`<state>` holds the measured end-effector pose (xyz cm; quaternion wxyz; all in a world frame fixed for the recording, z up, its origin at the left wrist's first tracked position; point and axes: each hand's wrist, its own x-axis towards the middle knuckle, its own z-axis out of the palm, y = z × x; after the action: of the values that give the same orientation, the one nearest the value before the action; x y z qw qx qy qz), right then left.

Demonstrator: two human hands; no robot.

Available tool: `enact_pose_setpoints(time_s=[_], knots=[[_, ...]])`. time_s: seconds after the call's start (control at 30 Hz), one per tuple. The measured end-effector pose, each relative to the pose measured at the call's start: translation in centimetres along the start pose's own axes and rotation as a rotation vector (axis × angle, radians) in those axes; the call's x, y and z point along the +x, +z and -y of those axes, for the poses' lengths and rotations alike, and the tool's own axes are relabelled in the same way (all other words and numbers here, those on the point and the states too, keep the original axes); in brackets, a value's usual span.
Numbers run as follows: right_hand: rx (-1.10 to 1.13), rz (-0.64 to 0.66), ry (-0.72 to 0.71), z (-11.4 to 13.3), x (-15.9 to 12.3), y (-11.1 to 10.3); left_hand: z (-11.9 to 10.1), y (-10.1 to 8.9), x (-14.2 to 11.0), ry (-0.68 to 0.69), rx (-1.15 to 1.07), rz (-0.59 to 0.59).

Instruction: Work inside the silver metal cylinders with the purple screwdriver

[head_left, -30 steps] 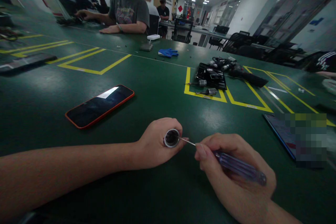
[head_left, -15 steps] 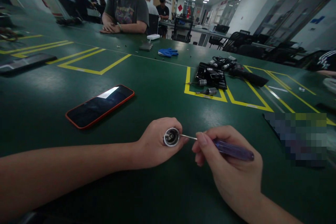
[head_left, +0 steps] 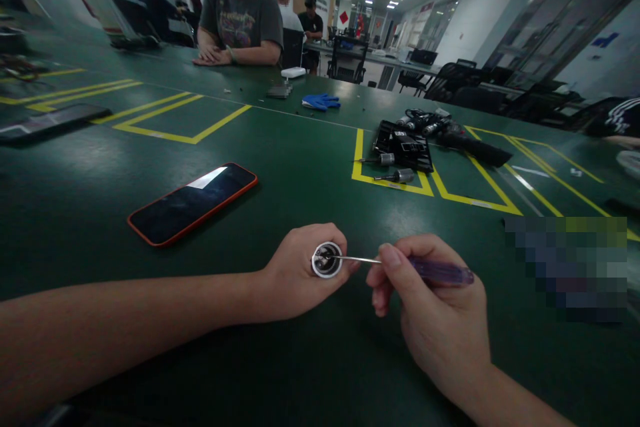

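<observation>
My left hand [head_left: 300, 273] is closed round a hollow cylinder with a pale metallic rim [head_left: 327, 274], its open end turned up towards me. Dark parts show inside the opening; most of the cylinder's body is hidden by my fingers. In my right hand [head_left: 430, 307] is a screwdriver [head_left: 443, 271] with a see-through purple handle, gripped between thumb and fingers. Its thin shaft points left, and the tip reaches over the rim into the opening. What the tip touches inside cannot be made out.
A phone with an orange-red case [head_left: 195, 203] lies left of my hands. Beyond them are a black tray [head_left: 403, 147], two small metal-ended parts [head_left: 397, 176], cables and a blue glove [head_left: 321, 102]. Yellow tape marks the green table [head_left: 300, 160]. Across it sits a person [head_left: 243, 27].
My right hand has moved slightly left, bringing the screwdriver's tip from the rim's right edge into the opening. My left hand and the cylinder stay nearly in place.
</observation>
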<state>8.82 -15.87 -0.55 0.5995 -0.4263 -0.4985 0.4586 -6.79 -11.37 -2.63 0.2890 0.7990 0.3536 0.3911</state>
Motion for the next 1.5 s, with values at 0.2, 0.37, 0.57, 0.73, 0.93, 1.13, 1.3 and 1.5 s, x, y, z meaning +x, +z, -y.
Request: enact_pose_setpoints(time_s=[0.2,0.37,0.57,0.73,0.93,1.13,1.3,1.5], knots=[[0.078,0.023,0.005,-0.3,-0.2,0.1,0.1,0.0,0.0,0.006,-0.061,-0.033],[0.076,0.056,-0.026,-0.6,-0.4,-0.1,0.1,-0.1,0.2,0.001,-0.089,-0.04],[-0.046,0.102,-0.145,-0.7,-0.7,-0.3,-0.1,-0.1,0.4,-0.019,-0.154,-0.059],[-0.167,0.202,-0.297,-0.5,-0.8,-0.5,-0.2,-0.1,0.3,-0.048,-0.223,-0.046],[-0.273,0.298,-0.458,0.0,-0.8,-0.5,-0.2,-0.1,0.2,-0.059,-0.2,-0.054],[-0.352,0.338,-0.54,0.3,-0.6,-0.6,-0.1,-0.1,0.3,-0.066,-0.195,-0.051],[-0.374,0.249,-0.499,0.6,-0.8,-0.8,0.0,-0.1,0.2,-0.025,-0.168,-0.026],[-0.404,0.177,-0.468,0.8,-1.2,-0.9,0.3,-0.1,0.0,-0.007,-0.107,-0.006]])
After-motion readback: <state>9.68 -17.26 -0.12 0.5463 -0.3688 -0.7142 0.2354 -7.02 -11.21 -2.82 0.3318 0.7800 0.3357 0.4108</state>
